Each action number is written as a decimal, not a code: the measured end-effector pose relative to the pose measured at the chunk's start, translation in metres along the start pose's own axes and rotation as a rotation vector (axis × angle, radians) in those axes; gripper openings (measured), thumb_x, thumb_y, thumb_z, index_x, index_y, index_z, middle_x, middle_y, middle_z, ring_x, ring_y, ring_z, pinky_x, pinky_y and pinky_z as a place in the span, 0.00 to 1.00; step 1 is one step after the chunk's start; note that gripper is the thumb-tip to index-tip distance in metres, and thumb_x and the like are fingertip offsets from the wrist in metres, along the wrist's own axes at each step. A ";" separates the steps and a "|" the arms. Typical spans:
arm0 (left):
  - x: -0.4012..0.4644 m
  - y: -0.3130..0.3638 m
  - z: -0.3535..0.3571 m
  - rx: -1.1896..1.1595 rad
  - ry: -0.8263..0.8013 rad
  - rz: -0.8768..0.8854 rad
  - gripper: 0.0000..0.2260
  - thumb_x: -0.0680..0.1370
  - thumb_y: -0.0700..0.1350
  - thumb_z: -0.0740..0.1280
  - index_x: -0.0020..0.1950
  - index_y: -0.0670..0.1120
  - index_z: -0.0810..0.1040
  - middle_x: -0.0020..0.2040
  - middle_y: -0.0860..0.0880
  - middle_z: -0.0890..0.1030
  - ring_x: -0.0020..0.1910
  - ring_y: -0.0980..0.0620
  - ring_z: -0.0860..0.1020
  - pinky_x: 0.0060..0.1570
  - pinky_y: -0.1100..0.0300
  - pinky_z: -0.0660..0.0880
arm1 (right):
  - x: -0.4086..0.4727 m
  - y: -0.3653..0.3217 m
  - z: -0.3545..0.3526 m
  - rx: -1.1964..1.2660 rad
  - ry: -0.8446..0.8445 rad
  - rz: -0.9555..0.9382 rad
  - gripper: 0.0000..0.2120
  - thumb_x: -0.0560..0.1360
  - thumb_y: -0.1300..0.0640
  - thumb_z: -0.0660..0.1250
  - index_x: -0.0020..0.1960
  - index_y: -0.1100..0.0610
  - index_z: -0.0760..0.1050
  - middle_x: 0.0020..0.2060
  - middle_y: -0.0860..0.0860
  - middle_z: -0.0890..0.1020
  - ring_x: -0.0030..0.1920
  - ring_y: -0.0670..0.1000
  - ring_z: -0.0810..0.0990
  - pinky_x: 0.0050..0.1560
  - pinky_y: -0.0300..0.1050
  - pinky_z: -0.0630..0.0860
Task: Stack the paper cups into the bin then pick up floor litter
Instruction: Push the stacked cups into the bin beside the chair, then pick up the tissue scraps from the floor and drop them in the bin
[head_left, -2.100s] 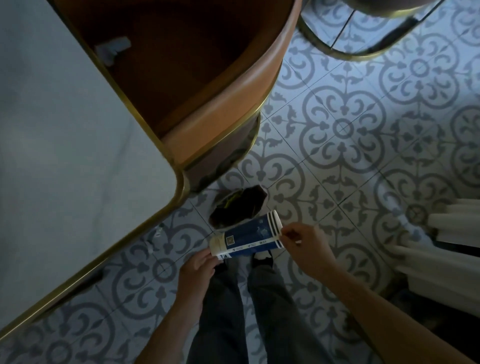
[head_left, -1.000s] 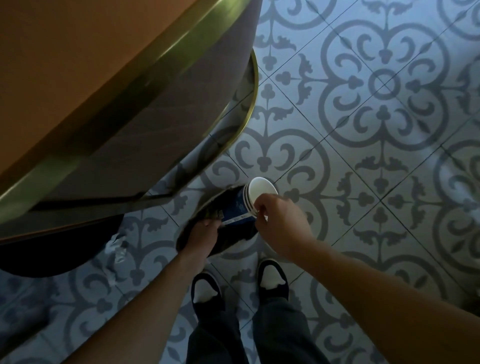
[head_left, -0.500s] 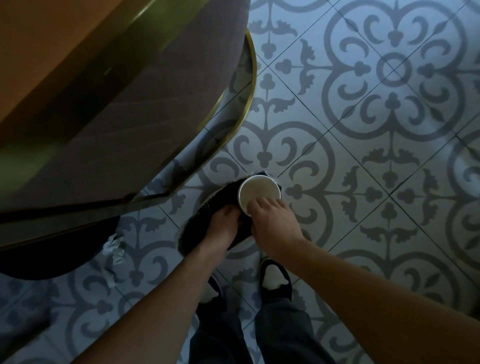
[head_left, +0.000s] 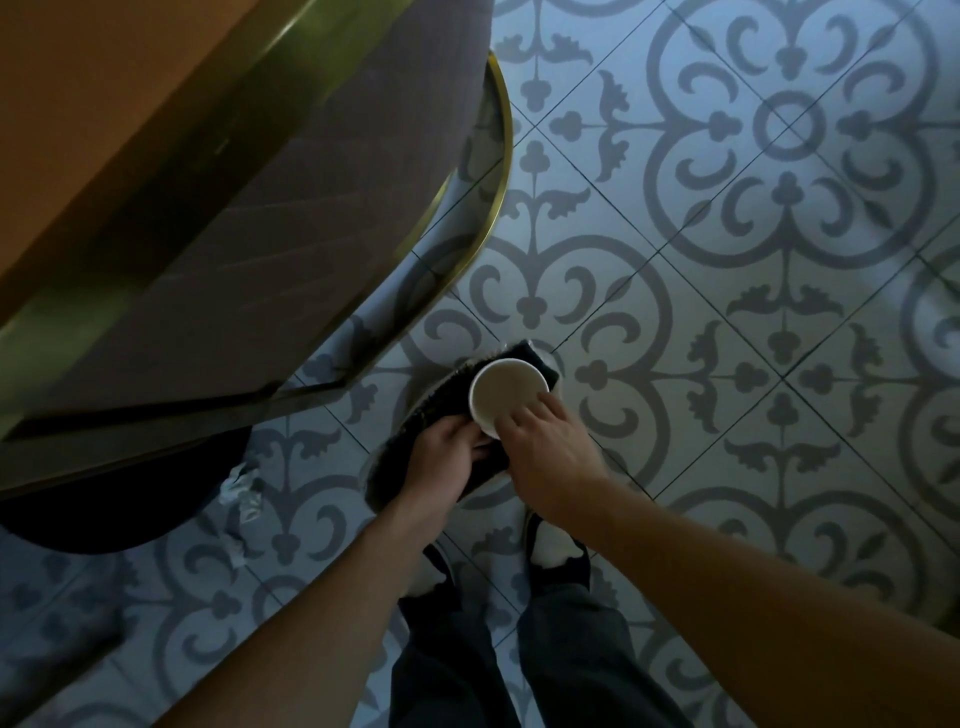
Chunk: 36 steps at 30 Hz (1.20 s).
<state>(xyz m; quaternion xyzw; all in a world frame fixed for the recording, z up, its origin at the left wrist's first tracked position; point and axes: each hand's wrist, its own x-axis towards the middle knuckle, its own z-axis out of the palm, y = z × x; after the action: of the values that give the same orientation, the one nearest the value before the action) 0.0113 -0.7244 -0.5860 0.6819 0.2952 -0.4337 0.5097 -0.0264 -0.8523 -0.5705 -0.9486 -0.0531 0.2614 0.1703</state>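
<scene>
A chair (head_left: 291, 218) with a brass-coloured frame crowds in from the left, its base rail just beside the dark bin bag (head_left: 415, 415) on the patterned tile floor (head_left: 727, 312). A crumpled scrap of litter (head_left: 240, 491) lies on the floor under the chair's edge, left of the bag. The paper cup stack (head_left: 506, 392) stands mouth-up in the bag's opening. The left hand (head_left: 444, 457) grips the bag's rim; the right hand (head_left: 545, 452) has its fingertips closed on the cup's rim. Two shoes (head_left: 553, 548) stand just below.

The paper cups (head_left: 508, 389) show only a rim; both hands hide their sides and the grip.
</scene>
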 end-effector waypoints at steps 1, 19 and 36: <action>-0.001 -0.001 -0.001 0.019 0.009 0.004 0.07 0.80 0.39 0.64 0.52 0.43 0.82 0.52 0.40 0.85 0.53 0.46 0.84 0.57 0.54 0.79 | -0.003 0.000 0.000 -0.002 0.005 -0.014 0.10 0.74 0.58 0.62 0.55 0.57 0.75 0.51 0.52 0.81 0.55 0.54 0.76 0.70 0.51 0.59; -0.104 -0.012 -0.064 0.086 0.118 0.028 0.08 0.78 0.40 0.64 0.46 0.53 0.78 0.49 0.47 0.85 0.50 0.50 0.83 0.53 0.55 0.78 | -0.080 -0.029 -0.037 0.022 -0.110 0.036 0.16 0.75 0.55 0.61 0.62 0.56 0.71 0.58 0.53 0.77 0.60 0.54 0.72 0.67 0.51 0.65; -0.257 -0.123 -0.177 0.268 0.416 0.120 0.08 0.79 0.46 0.68 0.40 0.51 0.78 0.38 0.53 0.83 0.39 0.57 0.82 0.34 0.67 0.72 | -0.140 -0.146 -0.046 -0.031 -0.194 -0.032 0.12 0.79 0.51 0.59 0.58 0.54 0.73 0.54 0.53 0.78 0.54 0.52 0.76 0.61 0.50 0.68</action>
<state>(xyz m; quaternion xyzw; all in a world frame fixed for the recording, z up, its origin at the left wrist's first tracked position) -0.1571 -0.5085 -0.3920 0.8343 0.2926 -0.2882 0.3678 -0.1243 -0.7557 -0.4151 -0.9205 -0.0885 0.3482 0.1538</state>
